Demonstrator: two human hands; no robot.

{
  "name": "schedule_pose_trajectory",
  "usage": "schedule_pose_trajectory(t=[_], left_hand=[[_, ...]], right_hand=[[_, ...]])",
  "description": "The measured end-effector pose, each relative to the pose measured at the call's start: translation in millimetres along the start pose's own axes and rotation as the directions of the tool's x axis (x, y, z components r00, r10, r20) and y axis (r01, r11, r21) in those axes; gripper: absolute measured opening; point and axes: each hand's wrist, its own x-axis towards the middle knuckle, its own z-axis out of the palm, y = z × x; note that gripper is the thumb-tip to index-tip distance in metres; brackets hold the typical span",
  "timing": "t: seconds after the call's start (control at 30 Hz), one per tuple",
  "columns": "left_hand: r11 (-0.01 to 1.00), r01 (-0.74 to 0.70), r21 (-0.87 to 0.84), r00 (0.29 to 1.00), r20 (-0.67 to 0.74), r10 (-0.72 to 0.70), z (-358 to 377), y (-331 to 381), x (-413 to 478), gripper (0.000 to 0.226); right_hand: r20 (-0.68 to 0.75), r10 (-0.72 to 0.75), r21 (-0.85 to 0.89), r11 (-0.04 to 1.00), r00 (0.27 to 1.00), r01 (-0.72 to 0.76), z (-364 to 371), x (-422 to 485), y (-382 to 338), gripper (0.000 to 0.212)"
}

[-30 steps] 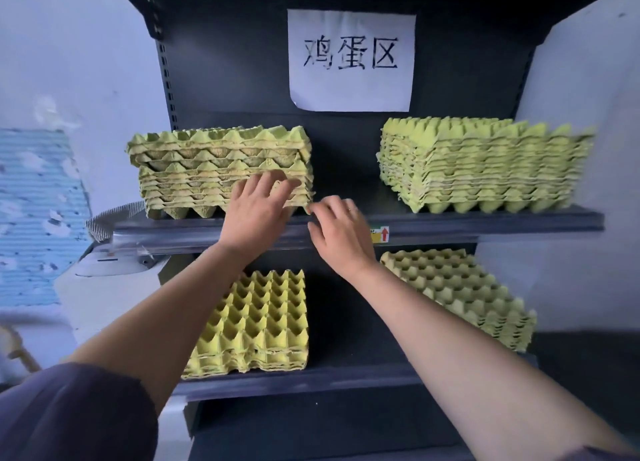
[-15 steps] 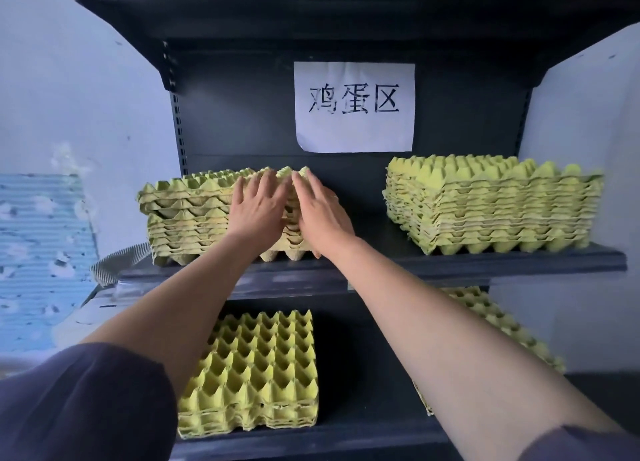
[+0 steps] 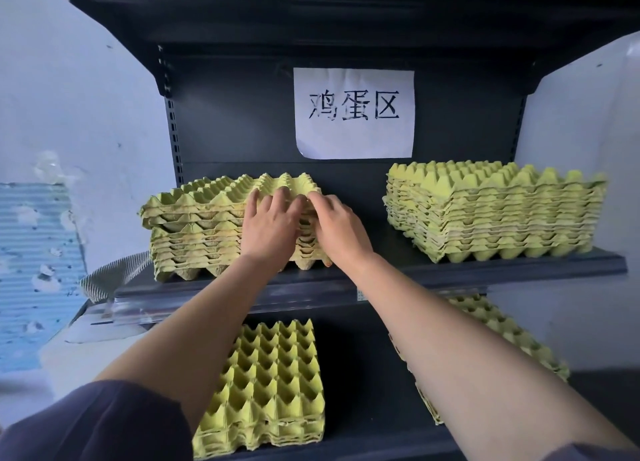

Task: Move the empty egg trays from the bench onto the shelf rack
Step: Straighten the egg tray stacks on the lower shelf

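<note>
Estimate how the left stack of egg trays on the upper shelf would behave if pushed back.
Probably light: the left stack looks like moulded pulp. Its nested cups likely make it slide as one block, though uneven gaps between the upper trays suggest the top ones might shift.

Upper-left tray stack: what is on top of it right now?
Only the left hand and right hand, laid over the upper-left tray stack at its front right corner. The other top cups look empty; the corner beneath is covered.
</note>
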Motion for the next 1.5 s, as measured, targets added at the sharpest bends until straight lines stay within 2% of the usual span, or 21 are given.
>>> schedule_pose_trajectory(t=[0.1, 0.2, 0.3, 0.5, 0.7, 0.87, 0.93, 1.03, 1.17, 1.23, 1.27, 1.33, 1.43, 1.5], left_hand=[[0.997, 0.02, -0.072, 1.0, -0.006, -0.021, -6, 0, 0, 0.06], [0.992, 0.022, -0.121, 0.998, -0.049, -0.028, -12, 8, 5, 0.064], [0.987, -0.055, -0.15, 0.995, -0.093, 0.042, -12, 27, 6, 0.059], [0.949, -0.183, -0.257, 0.977, -0.156, 0.146, -18, 70, 9, 0.052], [0.886, -0.068, -0.459, 0.995, 0.028, 0.091, -26, 136, 24, 0.057], [0.822, 0.042, -0.568, 0.988, 0.148, 0.052, -22, 206, 52, 0.07], [0.743, 0.134, -0.655, 0.979, 0.206, 0.005, -15, 231, 64, 0.077], [0.584, 0.277, -0.763, 0.958, 0.267, -0.105, -8, 263, 73, 0.086], [0.559, 0.336, -0.758, 0.937, 0.207, -0.283, -3, 291, 73, 0.081], [0.517, 0.327, -0.791, 0.922, 0.146, -0.359, -1, 297, 73, 0.077], [0.46, 0.339, -0.821, 0.902, 0.143, -0.408, -1, 299, 73, 0.078], [0.29, 0.427, -0.857, 0.829, 0.242, -0.505, 3, 300, 73, 0.082], [0.036, 0.536, -0.843, 0.737, 0.447, -0.506, 11, 300, 72, 0.081], [0.01, 0.537, -0.843, 0.727, 0.457, -0.512, 15, 300, 71, 0.077]], right_hand=[[0.058, 0.016, 0.057, 0.998, 0.998, -0.019, -5, -4, -1, 0.055], [0.056, 0.042, 0.023, 0.999, 0.998, -0.044, -16, -9, 5, 0.063], [-0.007, 0.065, -0.043, 0.997, 0.998, -0.065, -28, -17, 16, 0.062], [-0.196, 0.095, -0.178, 0.975, 0.976, -0.131, -49, -41, 59, 0.046], [-0.299, 0.247, -0.225, 0.921, 0.922, -0.319, -79, -66, 126, 0.045], [-0.45, 0.366, -0.16, 0.864, 0.814, -0.477, -109, -85, 197, 0.06], [-0.46, 0.484, -0.083, 0.811, 0.745, -0.579, -124, -92, 230, 0.068], [-0.389, 0.704, 0.092, 0.671, 0.594, -0.736, -140, -105, 274, 0.08], [-0.232, 0.794, 0.216, 0.606, 0.562, -0.766, -139, -118, 311, 0.09], [-0.159, 0.851, 0.314, 0.525, 0.501, -0.791, -136, -121, 325, 0.097], [-0.122, 0.875, 0.344, 0.48, 0.468, -0.807, -135, -123, 331, 0.1], [-0.057, 0.881, 0.342, 0.46, 0.47, -0.82, -135, -124, 341, 0.102], [-0.009, 0.847, 0.345, 0.501, 0.532, -0.793, -135, -124, 347, 0.095], [-0.018, 0.837, 0.319, 0.523, 0.547, -0.79, -134, -125, 346, 0.094]])
